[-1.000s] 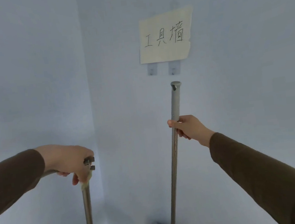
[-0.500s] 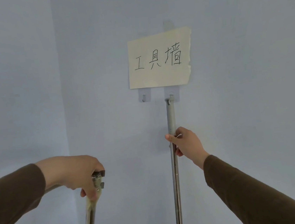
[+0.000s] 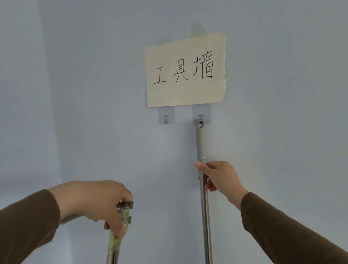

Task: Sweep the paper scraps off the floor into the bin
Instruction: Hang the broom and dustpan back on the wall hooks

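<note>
My right hand (image 3: 219, 176) grips the metal broom handle (image 3: 200, 142), which stands upright against the pale blue wall. The handle's top end meets the right wall hook (image 3: 201, 116). My left hand (image 3: 103, 201) is closed around the top of the dustpan's long handle (image 3: 111, 260), which slants down out of the frame. The broom head, the dustpan pan, the floor, the paper scraps and the bin are all out of view.
A cream paper sign (image 3: 185, 72) with handwritten characters is taped to the wall above two stick-on hooks. The left hook (image 3: 166, 119) is bare. A wall corner (image 3: 50, 102) runs down at the left.
My right hand has lifted the broom until its top end reached the right hook. The view has tilted up, so the dustpan pan and broom head dropped out of sight.
</note>
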